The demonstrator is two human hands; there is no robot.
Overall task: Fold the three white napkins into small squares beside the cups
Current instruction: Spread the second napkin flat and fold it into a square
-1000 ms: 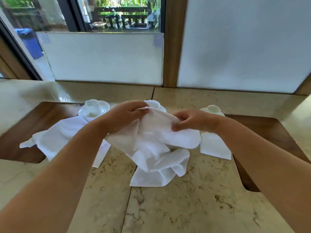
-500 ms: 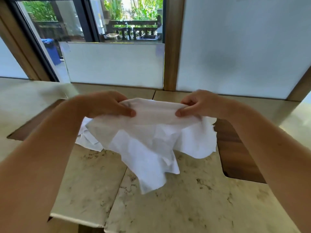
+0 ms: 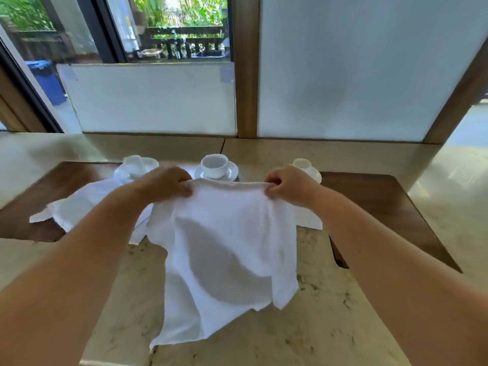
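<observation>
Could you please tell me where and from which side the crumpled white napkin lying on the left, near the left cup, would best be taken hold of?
Probably by the loose corner of the crumpled white cloth napkin that juts out at its far left, coming from the left and above. That tip lies flat and apart on the dark wooden inset, whereas its right part is tucked under the left hand and the held white napkin. A thumb-and-finger pinch grip suits thin cloth.

Marble tabletop [image 3: 303, 339], beige with dark veins, seam running front to back near centre. Dark wood inlay [image 3: 383, 207] at right edge, another wood inlay [image 3: 26, 223] at left edge. Frosted glass panel [image 3: 356, 62] behind far edge, right side; lower frosted panel [image 3: 158, 99] at left. Wooden post [image 3: 247, 75] between panels. Clear window [image 3: 171, 25] above left panel: greenery, dark railing [image 3: 184, 44] outside. Blue bin [image 3: 47, 80] outside, far left.
</observation>
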